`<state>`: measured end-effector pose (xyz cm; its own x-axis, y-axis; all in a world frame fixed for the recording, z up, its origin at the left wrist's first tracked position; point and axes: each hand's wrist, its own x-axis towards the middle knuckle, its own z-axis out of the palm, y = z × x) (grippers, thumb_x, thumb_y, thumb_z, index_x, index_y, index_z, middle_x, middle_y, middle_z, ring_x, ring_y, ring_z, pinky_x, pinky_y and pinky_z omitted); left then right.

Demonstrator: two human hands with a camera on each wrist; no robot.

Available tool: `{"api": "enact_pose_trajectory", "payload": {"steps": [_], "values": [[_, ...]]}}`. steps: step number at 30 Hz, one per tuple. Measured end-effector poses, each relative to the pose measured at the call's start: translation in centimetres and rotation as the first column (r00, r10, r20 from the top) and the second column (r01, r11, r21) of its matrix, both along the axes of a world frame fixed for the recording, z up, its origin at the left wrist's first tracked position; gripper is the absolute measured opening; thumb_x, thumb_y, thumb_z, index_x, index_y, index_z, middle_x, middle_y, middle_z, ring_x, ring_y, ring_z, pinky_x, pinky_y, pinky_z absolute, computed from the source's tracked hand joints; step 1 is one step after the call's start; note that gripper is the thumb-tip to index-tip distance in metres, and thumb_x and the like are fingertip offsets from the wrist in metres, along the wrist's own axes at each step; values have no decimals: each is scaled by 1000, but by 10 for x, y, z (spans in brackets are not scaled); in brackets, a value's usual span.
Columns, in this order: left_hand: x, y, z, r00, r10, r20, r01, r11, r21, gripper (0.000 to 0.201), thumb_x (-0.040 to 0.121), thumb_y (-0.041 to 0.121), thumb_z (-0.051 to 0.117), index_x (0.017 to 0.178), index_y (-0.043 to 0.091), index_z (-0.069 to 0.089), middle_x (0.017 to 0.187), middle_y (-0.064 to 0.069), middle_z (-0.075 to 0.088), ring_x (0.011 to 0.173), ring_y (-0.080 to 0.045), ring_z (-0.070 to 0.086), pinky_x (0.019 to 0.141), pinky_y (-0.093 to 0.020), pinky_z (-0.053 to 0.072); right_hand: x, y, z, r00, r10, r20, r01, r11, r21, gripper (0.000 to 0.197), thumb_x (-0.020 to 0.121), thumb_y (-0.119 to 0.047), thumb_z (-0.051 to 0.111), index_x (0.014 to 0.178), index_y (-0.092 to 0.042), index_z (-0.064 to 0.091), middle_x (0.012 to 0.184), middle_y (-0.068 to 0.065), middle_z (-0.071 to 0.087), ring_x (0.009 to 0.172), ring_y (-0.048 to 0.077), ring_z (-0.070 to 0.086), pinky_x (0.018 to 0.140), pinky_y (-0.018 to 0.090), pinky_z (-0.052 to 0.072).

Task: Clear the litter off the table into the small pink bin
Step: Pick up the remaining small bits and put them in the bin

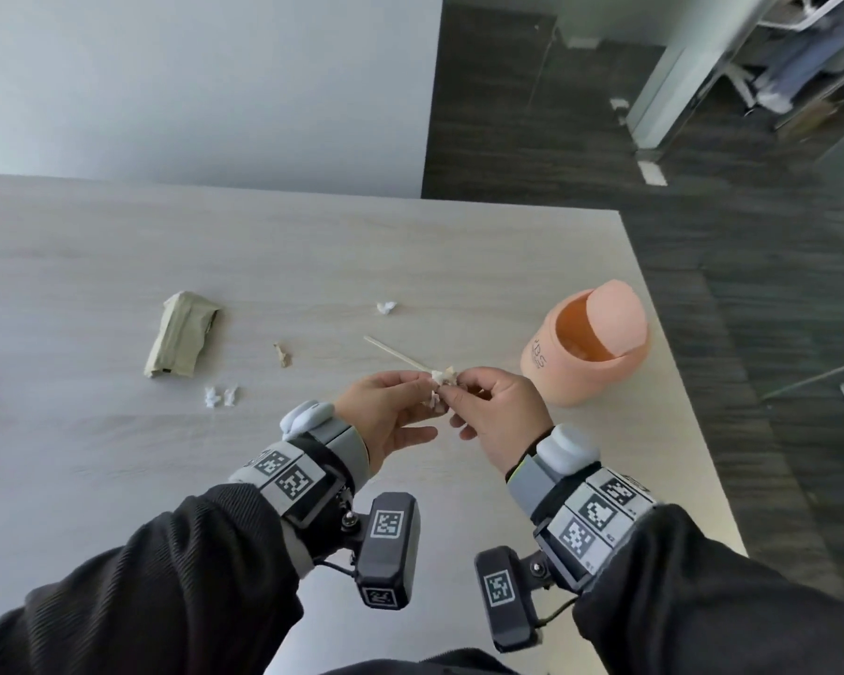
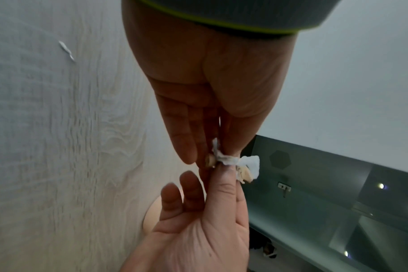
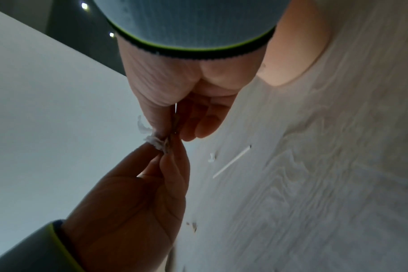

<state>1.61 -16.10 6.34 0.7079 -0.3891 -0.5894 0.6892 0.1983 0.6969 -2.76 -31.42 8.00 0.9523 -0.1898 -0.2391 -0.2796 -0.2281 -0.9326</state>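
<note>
Both hands meet above the table's near middle, each pinching the same small clump of litter (image 1: 440, 382), a white paper scrap with tan bits (image 2: 249, 163). My left hand (image 1: 430, 382) pinches it from the left with thumb and fingertips, as the left wrist view (image 2: 212, 158) shows. From the right, my right hand (image 1: 453, 388) pinches it too (image 3: 165, 136). The small pink bin (image 1: 585, 343) stands just right of the hands, its swing lid tilted and the orange inside showing. Loose on the table lie a thin wooden stick (image 1: 395, 353), white paper scraps (image 1: 386, 307) (image 1: 220, 396) and a brown scrap (image 1: 281, 354).
A crumpled khaki packet (image 1: 181, 333) lies at the left of the pale wooden table (image 1: 459, 265). The table's right edge runs close behind the bin, with dark floor beyond. A white wall stands behind the table.
</note>
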Motion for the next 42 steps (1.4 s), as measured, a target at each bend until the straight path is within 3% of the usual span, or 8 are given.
{"api": "enact_pose_trajectory", "payload": {"steps": [7, 11, 15, 20, 28, 33, 36, 42], "values": [[6, -41, 7, 1000, -15, 17, 14, 998, 63, 8, 91, 13, 67, 94, 8, 72, 84, -5, 72, 72, -19, 72, 54, -29, 58, 7, -78, 16, 972, 94, 215, 24, 872, -488, 24, 84, -31, 67, 64, -19, 61, 63, -5, 49, 63, 15, 47, 58, 29, 38], [11, -44, 0, 999, -32, 26, 27, 984, 177, 9, 92, 18, 65, 91, 11, 71, 86, -4, 71, 73, -18, 71, 54, -30, 55, 25, -128, 31, 949, 195, 248, 126, 486, -865, 14, 82, -36, 65, 77, -25, 72, 90, -5, 64, 90, 27, 51, 78, 38, 39], [11, -42, -5, 999, -31, 35, 20, 958, 286, 13, 92, 23, 64, 91, 14, 73, 87, -3, 73, 74, -18, 69, 59, -30, 53, 43, -146, 38, 973, 232, 4, -33, 153, -988, 13, 80, -36, 62, 78, -32, 74, 134, -7, 53, 129, 22, 34, 94, 47, 25], [10, -35, -4, 999, -33, 38, 17, 934, 357, 14, 92, 25, 63, 90, 16, 73, 87, 0, 73, 76, -17, 66, 63, -31, 49, 57, -144, 35, 939, 196, -283, -282, -33, -959, 25, 84, -42, 49, 75, -34, 71, 155, -5, 30, 146, 24, 6, 107, 57, 2], [13, -20, -6, 999, -18, 39, 1, 917, 399, 16, 94, 26, 60, 90, 16, 72, 88, 0, 73, 75, -17, 65, 63, -29, 46, 52, -141, 41, 956, 128, -265, -265, -19, -964, 28, 82, -45, 47, 75, -35, 72, 156, -9, 30, 145, 21, 10, 108, 59, 6], [13, -2, -15, 997, -23, 69, -13, 880, 475, 16, 92, 23, 62, 96, 12, 73, 88, 0, 73, 74, -16, 65, 59, -27, 46, 42, -118, 28, 907, 418, 44, -46, 203, -978, 13, 79, -32, 60, 75, -28, 72, 124, -3, 61, 114, 29, 47, 85, 43, 35], [12, 20, -22, 996, -25, 89, -28, 834, 551, 13, 90, 20, 64, 96, 11, 72, 85, 0, 71, 71, -16, 63, 58, -26, 45, 38, -86, -5, 818, 574, -43, -307, 372, -876, 14, 80, -23, 57, 82, -18, 70, 96, 3, 65, 93, 33, 57, 77, 42, 48], [5, 75, -38, 995, 16, 95, -74, 762, 644, 12, 91, 18, 63, 95, 9, 71, 85, -2, 70, 69, -16, 62, 57, -26, 44, 20, -47, -72, 777, 446, -444, -623, 451, -639, 31, 89, -34, 55, 116, -22, 62, 117, 2, 58, 104, 25, 59, 85, 30, 45]]}}
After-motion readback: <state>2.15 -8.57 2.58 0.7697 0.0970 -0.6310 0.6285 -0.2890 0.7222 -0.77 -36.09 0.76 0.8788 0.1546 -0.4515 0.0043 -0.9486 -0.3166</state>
